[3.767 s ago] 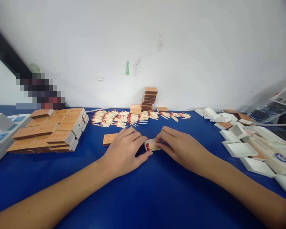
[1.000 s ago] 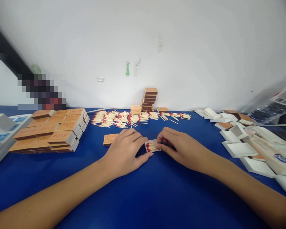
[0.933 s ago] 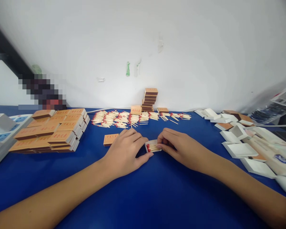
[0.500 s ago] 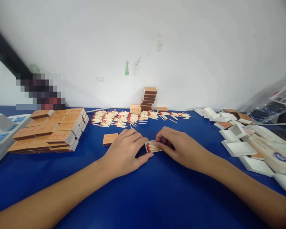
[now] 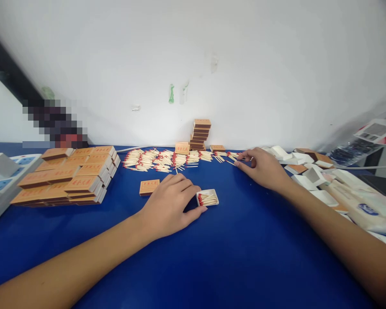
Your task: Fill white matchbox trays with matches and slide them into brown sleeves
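My left hand [image 5: 170, 206] rests on the blue table and steadies a small white matchbox tray [image 5: 218, 198] between thumb and fingers at its left end. Inside the tray lie several red-tipped matches [image 5: 207, 199], heads to the left. Further back, my right hand [image 5: 260, 167] reaches to the right end of a long row of loose matches [image 5: 162, 159]. Its thumb and forefinger are slightly apart, close around the tip of a loose match [image 5: 230, 162]. A closed orange matchbox [image 5: 149, 187] lies just left of my left hand, partly behind it.
Stacked matchboxes [image 5: 80, 171] stand at the left beside a grey-white tray [image 5: 0, 210]. A leaning matchbox tower [image 5: 200, 134] is against the white wall. On the right lie white inner trays [image 5: 314, 177], a wipes packet [image 5: 369, 210] and a plastic bag [image 5: 354, 150].
My right hand has left the matchbox tray and moved back and right to the loose matches. My left hand stays on the tray, whose matches now show fully.
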The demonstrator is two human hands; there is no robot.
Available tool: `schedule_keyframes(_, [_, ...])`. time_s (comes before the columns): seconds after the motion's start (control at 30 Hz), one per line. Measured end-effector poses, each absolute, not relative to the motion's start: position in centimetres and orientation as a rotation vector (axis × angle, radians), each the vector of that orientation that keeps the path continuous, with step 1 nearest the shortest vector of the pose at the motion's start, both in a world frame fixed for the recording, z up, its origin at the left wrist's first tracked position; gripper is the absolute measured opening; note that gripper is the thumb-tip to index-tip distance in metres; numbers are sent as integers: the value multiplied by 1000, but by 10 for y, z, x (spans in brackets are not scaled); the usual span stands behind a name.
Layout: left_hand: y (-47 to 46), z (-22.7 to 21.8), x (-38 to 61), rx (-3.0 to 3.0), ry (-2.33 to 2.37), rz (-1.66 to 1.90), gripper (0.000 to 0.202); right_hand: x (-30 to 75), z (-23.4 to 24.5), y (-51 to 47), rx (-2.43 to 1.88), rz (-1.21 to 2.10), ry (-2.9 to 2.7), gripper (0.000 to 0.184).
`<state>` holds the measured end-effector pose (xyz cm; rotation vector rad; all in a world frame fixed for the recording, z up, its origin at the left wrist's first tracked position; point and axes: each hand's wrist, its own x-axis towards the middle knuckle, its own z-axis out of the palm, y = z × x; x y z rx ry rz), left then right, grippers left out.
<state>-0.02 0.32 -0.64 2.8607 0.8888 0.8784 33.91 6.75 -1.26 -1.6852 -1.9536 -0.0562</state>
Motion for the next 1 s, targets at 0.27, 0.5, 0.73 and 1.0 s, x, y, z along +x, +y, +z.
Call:
schedule_keyframes(0.27, [3,-7,-1,2862,902,865,31,334,-17,66,-1679,11,-2026,24])
schedule_keyframes(0.5, [3,-6,0,2859,897,858,31,327,-23,66,-1594,-55,-2042,38])
schedule_keyframes(0.73, [4,-6,0,2857,907,860,30,325,-12,62,-1684,-118,-2044,35])
schedule_keyframes(1.0, [3,-6,-1,2856,915,850,29,330,-13,64,-1663,-94,-2010,24])
